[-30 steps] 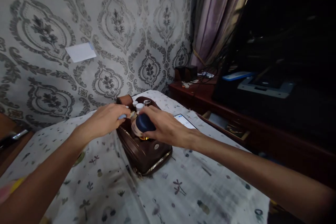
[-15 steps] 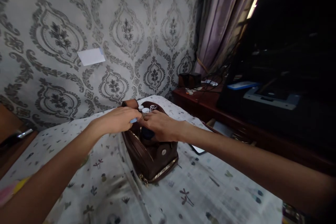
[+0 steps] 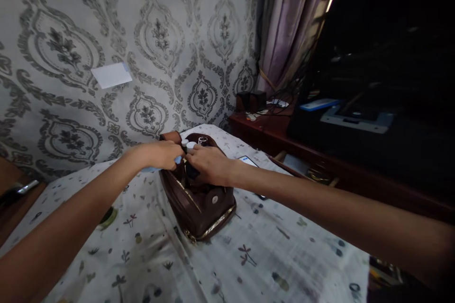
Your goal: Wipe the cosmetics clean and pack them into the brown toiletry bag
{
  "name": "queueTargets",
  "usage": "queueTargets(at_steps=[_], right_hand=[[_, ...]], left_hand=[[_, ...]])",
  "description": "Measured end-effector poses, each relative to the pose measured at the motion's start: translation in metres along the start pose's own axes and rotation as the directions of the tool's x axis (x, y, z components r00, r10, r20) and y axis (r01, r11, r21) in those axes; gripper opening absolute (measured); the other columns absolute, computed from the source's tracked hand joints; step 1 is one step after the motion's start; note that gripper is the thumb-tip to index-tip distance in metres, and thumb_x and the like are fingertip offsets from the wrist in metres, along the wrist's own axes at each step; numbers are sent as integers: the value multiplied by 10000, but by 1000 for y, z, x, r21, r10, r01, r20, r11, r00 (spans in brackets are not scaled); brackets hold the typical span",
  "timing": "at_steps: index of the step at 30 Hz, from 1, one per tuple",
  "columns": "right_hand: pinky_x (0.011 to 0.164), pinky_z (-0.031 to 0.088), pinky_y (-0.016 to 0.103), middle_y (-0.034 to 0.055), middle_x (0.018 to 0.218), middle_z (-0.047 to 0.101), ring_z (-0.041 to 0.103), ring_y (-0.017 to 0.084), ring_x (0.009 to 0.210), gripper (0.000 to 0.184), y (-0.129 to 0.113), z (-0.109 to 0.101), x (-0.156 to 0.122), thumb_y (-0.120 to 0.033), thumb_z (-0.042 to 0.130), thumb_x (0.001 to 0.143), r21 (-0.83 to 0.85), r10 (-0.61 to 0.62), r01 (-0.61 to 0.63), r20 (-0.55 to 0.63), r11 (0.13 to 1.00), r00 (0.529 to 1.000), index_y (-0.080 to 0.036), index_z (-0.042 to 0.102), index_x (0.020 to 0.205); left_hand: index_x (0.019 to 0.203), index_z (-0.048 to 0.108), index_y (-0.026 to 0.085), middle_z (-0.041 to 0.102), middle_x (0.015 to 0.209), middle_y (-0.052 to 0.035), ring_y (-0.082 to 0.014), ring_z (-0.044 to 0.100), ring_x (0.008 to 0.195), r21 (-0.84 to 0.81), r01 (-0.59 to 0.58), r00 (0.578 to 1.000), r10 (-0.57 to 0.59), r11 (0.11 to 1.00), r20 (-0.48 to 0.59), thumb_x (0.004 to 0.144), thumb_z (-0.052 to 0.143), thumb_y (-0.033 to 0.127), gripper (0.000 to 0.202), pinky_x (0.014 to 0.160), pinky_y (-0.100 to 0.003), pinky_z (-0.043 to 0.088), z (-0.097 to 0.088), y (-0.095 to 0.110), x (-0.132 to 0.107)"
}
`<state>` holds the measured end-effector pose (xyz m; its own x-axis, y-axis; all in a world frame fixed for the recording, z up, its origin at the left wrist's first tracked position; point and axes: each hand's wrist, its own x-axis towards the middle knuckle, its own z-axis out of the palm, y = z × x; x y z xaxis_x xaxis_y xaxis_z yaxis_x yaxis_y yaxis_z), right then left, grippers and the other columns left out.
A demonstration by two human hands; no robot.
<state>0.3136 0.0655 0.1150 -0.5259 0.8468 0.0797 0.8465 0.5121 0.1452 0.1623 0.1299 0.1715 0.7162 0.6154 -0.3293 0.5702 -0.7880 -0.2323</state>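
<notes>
A brown leather bag (image 3: 199,213) stands open on the patterned sheet, its gold zip at the front. My left hand (image 3: 164,155) is closed at the bag's left rim on a thin light-blue item (image 3: 151,169), whose kind I cannot make out. Over the opening, my right hand (image 3: 211,163) has its fingers curled down into the bag. Below its palm is a dark object (image 3: 192,170); whether the fingers grip it is hidden. White-capped containers (image 3: 191,145) and a silver-capped bottle (image 3: 203,140) poke up just behind the fingers.
A phone (image 3: 248,161) lies on the bed right of the bag, partly behind my right forearm. A green round object (image 3: 107,218) is left. The red-brown desk (image 3: 273,120) with an open drawer (image 3: 298,163) and a large black screen (image 3: 373,57) borders the right.
The view has shifted slightly right, so the scene sits further left. More of the light-blue item shows beside my left hand, which has moved slightly left from my right fingers.
</notes>
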Motion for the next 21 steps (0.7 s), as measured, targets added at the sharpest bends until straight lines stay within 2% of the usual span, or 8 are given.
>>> queueTargets(at_steps=[3, 7, 12, 17, 19, 21], right_hand=[[817, 532, 343, 161, 1156, 681, 562, 298, 1146, 358, -2, 3, 2, -331, 706, 843, -4, -6, 6, -36, 1000, 999, -110, 654, 1119], [784, 535, 343, 151, 1120, 693, 561, 302, 1120, 300, -4, 10, 8, -311, 680, 857, -22, -7, 5, -73, 1000, 997, -127, 650, 1092], [773, 533, 343, 162, 1132, 690, 555, 298, 1099, 338, -9, 18, 9, -271, 643, 883, -26, 65, -69, -138, 997, 988, -103, 605, 1174], [774, 539, 339, 192, 1175, 687, 561, 314, 1148, 300, -17, 18, 19, -157, 624, 870, -65, 82, -90, -123, 994, 989, -79, 625, 1159], [790, 540, 341, 193, 1128, 711, 583, 311, 1154, 241, -17, 18, 26, -115, 568, 893, -71, 77, -83, -82, 994, 994, -87, 660, 1114], [817, 539, 348, 184, 1063, 734, 617, 304, 1129, 199, -15, 16, 32, -139, 560, 910, -68, 66, -69, -48, 995, 997, -103, 690, 1056]], left_hand=[[949, 696, 188, 737, 956, -78, -232, 684, 859, 19, 25, 999, -26, 1000, 32, 763, 578, 180, 220, 688, -267, 475, 0, 0, -10], [1000, 701, 217, 737, 1056, -67, -254, 680, 991, -4, 29, 999, -29, 1000, 28, 751, 584, 171, 279, 772, -269, 493, 4, -4, -16], [999, 709, 239, 746, 1030, -43, -246, 692, 955, -84, -2, 1000, 4, 996, 16, 727, 565, 140, 323, 766, -272, 499, 10, -12, -15], [989, 711, 235, 747, 1013, -45, -254, 696, 966, -83, -11, 1000, 13, 996, 24, 740, 566, 154, 299, 790, -283, 509, 11, -12, -16], [1023, 708, 232, 740, 1055, -56, -271, 688, 1014, -63, 15, 1000, -14, 998, 20, 752, 569, 164, 312, 820, -298, 516, 10, -9, -17], [1061, 701, 230, 732, 1102, -64, -283, 676, 1064, -53, 42, 999, -41, 998, 15, 762, 570, 166, 333, 863, -314, 517, 8, -6, -18]])
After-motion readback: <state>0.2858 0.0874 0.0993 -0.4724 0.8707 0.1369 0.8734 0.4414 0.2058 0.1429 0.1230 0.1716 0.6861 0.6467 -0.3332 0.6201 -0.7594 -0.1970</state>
